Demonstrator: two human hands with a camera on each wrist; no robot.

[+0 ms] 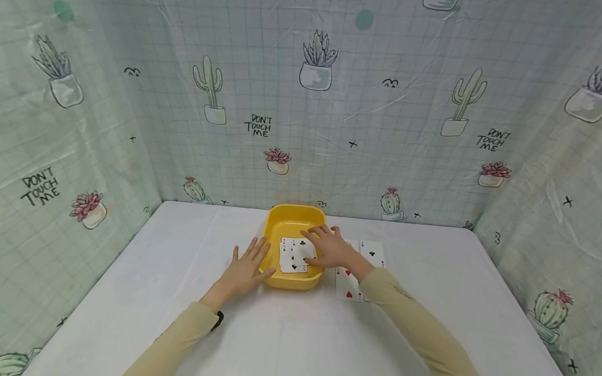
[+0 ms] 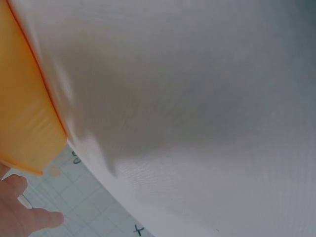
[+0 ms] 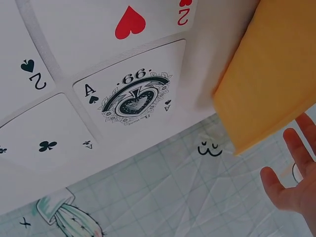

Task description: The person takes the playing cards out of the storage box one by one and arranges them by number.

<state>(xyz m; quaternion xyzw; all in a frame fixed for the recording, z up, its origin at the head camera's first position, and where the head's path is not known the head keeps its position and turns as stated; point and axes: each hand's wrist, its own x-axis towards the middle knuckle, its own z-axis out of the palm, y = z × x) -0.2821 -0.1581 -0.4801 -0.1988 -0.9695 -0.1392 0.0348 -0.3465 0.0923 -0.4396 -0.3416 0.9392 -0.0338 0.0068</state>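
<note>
A yellow plastic tray point(image 1: 296, 211) stands on the white table with several playing cards point(image 1: 292, 258) lying overlapped on its floor. My left hand point(image 1: 243, 271) lies at the tray's left rim, fingers spread and thumb near the front left side. Over the right rim reaches my right hand point(image 1: 332, 251), its fingers apart above the cards inside. To the right of the tray, face up, are a two of hearts point(image 3: 131, 22), an ace of spades point(image 3: 136, 101), an ace of clubs point(image 3: 48, 146) and a two of spades point(image 3: 24, 54). The right forearm partly hides them in the head view.
The white table point(image 1: 279, 344) ends at the back against a hanging cloth point(image 1: 345, 156) printed with cacti, which also rises on both sides. A dark band point(image 1: 218, 321) circles the left wrist.
</note>
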